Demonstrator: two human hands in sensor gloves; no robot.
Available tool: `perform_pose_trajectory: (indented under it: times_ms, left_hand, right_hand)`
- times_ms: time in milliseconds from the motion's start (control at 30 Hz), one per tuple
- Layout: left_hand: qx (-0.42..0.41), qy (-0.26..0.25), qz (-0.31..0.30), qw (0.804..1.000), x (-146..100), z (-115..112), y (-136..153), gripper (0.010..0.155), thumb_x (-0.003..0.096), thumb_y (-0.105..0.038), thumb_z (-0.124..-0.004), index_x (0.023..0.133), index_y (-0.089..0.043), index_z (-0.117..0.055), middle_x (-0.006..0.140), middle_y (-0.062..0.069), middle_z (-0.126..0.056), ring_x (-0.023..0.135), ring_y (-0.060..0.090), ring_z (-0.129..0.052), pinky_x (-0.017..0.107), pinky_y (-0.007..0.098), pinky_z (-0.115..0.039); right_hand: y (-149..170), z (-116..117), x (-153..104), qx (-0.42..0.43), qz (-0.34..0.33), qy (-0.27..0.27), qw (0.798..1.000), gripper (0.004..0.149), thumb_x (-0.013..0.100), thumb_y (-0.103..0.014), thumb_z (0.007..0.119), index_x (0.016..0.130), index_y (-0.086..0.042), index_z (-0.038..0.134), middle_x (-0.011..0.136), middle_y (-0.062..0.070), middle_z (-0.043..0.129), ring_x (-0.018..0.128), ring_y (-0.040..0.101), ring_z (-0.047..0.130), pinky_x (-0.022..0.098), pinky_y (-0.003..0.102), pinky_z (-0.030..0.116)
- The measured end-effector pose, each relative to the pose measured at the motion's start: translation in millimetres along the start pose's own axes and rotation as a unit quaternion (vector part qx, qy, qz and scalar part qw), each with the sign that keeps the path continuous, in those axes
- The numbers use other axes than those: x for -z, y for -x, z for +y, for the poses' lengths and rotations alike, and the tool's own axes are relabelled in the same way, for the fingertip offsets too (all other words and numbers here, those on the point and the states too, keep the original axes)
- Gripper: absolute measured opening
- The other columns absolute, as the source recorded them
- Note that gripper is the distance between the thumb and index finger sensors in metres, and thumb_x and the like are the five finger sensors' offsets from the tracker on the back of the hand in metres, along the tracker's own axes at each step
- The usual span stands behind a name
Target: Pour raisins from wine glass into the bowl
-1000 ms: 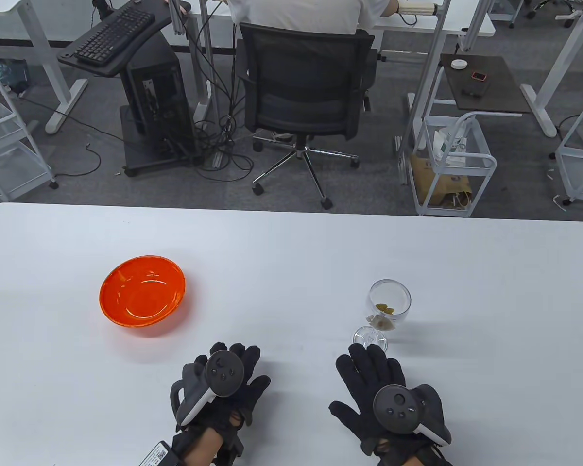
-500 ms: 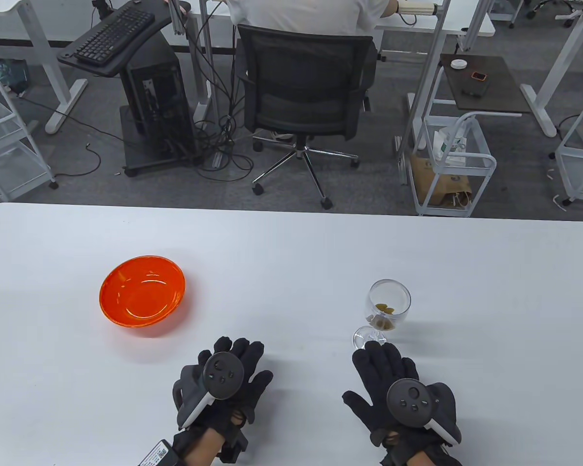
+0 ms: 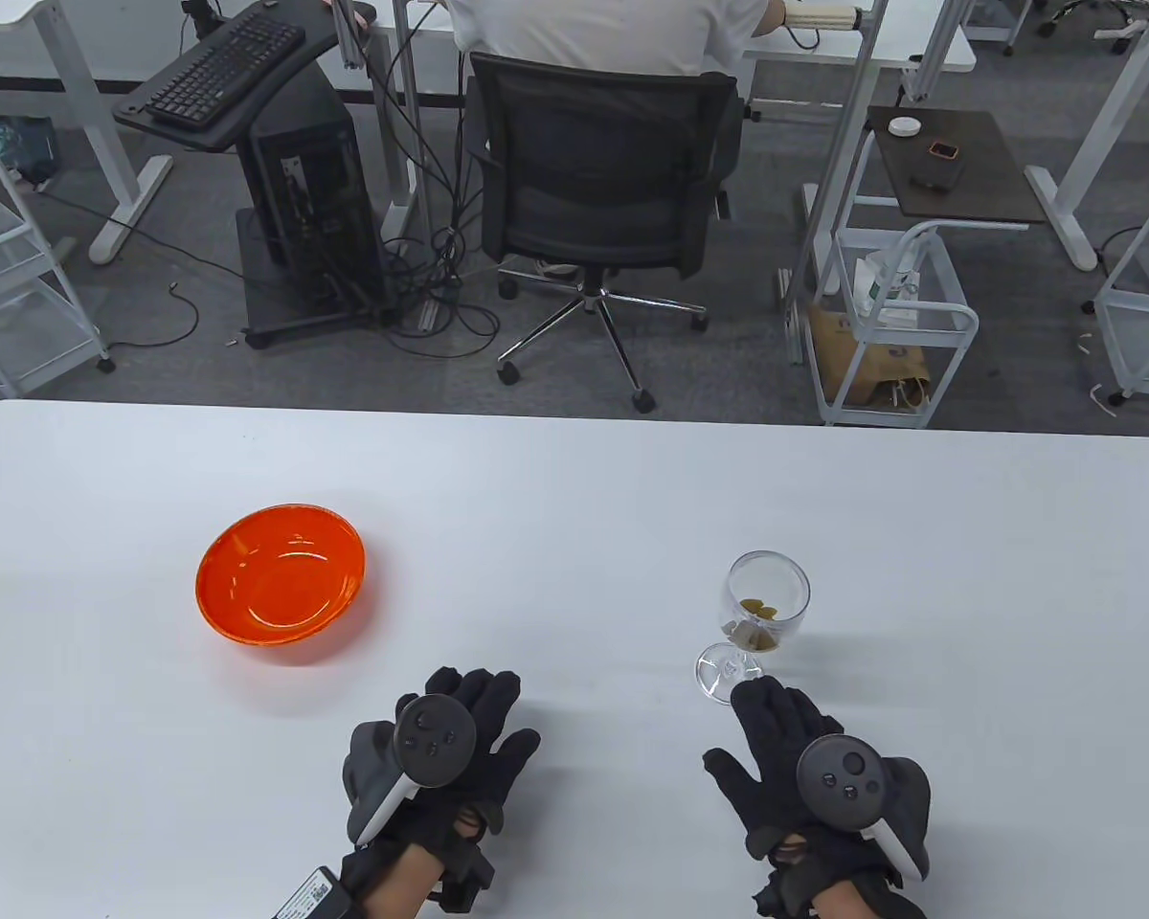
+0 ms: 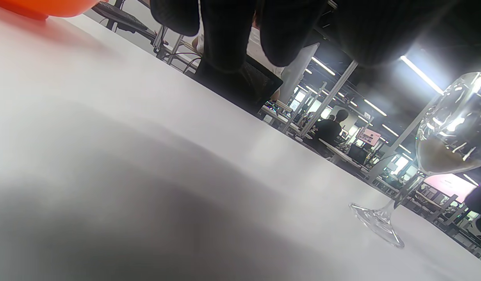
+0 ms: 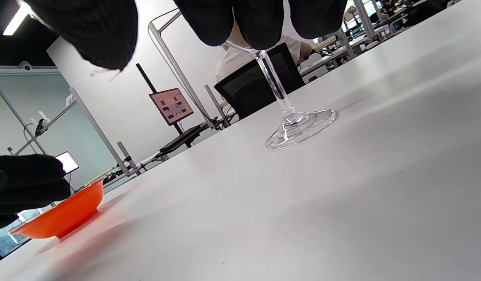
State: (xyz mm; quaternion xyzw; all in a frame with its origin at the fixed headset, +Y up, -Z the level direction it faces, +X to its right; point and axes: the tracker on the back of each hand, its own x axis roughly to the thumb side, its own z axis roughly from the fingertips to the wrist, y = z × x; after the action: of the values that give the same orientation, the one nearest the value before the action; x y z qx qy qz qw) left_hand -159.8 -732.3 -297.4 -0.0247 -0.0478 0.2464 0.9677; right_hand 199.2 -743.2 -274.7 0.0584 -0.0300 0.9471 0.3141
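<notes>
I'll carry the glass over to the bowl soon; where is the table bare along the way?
Bare white table runs between the bowl and the glass, and behind both to the far edge. It is tight only near the front: the right hand lies just before the glass foot, the left hand beside it.

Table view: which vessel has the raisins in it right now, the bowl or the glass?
The wine glass, upright by the right hand, holds the raisins. The orange bowl looks empty.

The black-gloved left hand (image 3: 450, 751) hovers low with fingers loosely spread, palm down; the black-gloved right hand (image 3: 804, 766) likewise, fingers extended forward, thumb splayed, gripping nothing
</notes>
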Motion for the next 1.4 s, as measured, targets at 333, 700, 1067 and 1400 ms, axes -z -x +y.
perform_pose_trajectory:
  times_ms: [333, 700, 1067, 1400]
  left_hand:
    - [-0.011, 0.003, 0.006, 1.000, 2, 0, 3, 0.070, 0.0409, -0.059, -0.078, 0.105, -0.033, -0.067, 0.116, 0.007, -0.069, 0.110, 0.038, -0.050, 0.076, 0.062, -0.033]
    - [-0.021, 0.006, 0.007, 1.000, 3, 0, 5, 0.068, 0.0409, -0.059, -0.078, 0.103, -0.033, -0.070, 0.115, 0.007, -0.070, 0.110, 0.038, -0.051, 0.076, 0.062, -0.033]
    - [-0.021, 0.011, 0.007, 1.000, 4, -1, 5, 0.068, 0.0408, -0.058, -0.078, 0.103, -0.032, -0.071, 0.115, 0.007, -0.070, 0.110, 0.038, -0.051, 0.075, 0.063, -0.034]
    - [-0.017, 0.017, 0.005, 1.000, 5, -2, 4, 0.068, 0.0409, -0.059, -0.078, 0.103, -0.032, -0.071, 0.115, 0.007, -0.070, 0.110, 0.038, -0.051, 0.075, 0.063, -0.033]
  right_hand:
    - [20, -3, 7, 0.067, 0.083, 0.024, 0.994, 0.075, 0.052, -0.052, 0.079, 0.108, -0.013, 0.049, 0.116, 0.024, 0.045, 0.100, 0.062, 0.044, 0.072, 0.074, 0.030]
    - [36, -16, 14, 0.199, 0.159, 0.058, 0.965, 0.084, 0.050, -0.051, 0.084, 0.109, -0.011, 0.039, 0.117, 0.026, 0.030, 0.101, 0.063, 0.033, 0.071, 0.074, 0.027]
    - [36, -14, 57, 0.313, 0.202, 0.059, 0.926, 0.103, 0.049, -0.050, 0.089, 0.107, -0.010, 0.014, 0.117, 0.024, 0.016, 0.102, 0.063, 0.019, 0.071, 0.074, 0.019]
    - [31, 2, 70, 0.324, 0.184, 0.042, 0.927, 0.102, 0.048, -0.046, 0.093, 0.108, -0.011, 0.018, 0.119, 0.021, 0.019, 0.103, 0.062, 0.018, 0.072, 0.074, 0.018]
